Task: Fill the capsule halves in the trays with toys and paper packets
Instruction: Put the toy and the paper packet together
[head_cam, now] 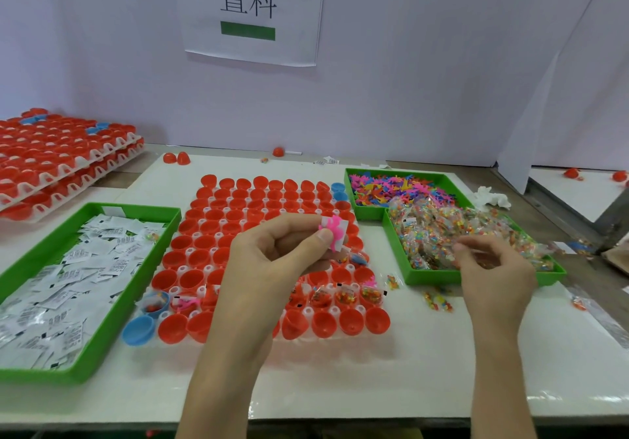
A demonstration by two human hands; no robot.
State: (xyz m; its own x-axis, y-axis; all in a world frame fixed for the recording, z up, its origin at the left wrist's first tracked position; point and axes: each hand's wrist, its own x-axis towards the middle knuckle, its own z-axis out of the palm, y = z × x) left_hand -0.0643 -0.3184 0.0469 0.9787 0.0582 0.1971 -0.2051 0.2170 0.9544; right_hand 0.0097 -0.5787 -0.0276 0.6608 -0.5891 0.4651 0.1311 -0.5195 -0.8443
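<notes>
While the left grip (269, 258) pinches a pink toy (332, 231) and a white paper packet (343, 225) above the tray (308, 311) of red capsule halves (204, 243) on the counter (340, 380), the right grip (493, 268) hangs over the green bin (432, 277) of bead bags (442, 227). It is blurry, so I cannot tell if it pinches one.

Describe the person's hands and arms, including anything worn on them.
The left hand and right hand are bare: no gloves, rings or watch in view. The left forearm and right forearm are bare too, with no sleeve showing.
</notes>
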